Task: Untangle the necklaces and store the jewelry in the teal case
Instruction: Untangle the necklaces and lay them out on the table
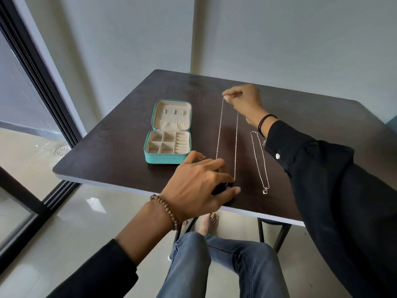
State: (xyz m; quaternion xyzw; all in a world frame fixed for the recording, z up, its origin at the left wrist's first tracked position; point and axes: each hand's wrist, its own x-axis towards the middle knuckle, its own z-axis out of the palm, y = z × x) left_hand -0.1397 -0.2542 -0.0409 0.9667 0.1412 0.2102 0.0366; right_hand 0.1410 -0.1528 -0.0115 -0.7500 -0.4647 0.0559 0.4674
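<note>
Pinching the far end of the long necklace point(236, 136) between thumb and fingertips of the right hand point(242, 100), other fingers curled, end lifted above the worktop point(120, 136). Stretched as a narrow two-strand beaded loop from the right hand straight back to the left hand point(199, 181). At the left hand: fingers spread wide and nearly straight, index fingertip touching the loop's near end at the worktop's front edge, small dark pendant point(227, 186) showing between index and thumb; no clear pinch there. Just right of the stretched loop, under the right wrist: second necklace point(258, 160) lying flat on the worktop, untouched, heart pendant point(265, 191) at its near end. Left of the loop, just beyond the left hand's fingertips and well left of the right hand: teal case point(165, 159), unzipped, lid laid back flat, beige compartments facing up. Wooden bead bracelet point(165, 211) on left wrist, black bands point(265, 121) on right wrist, black sleeves on both.
</note>
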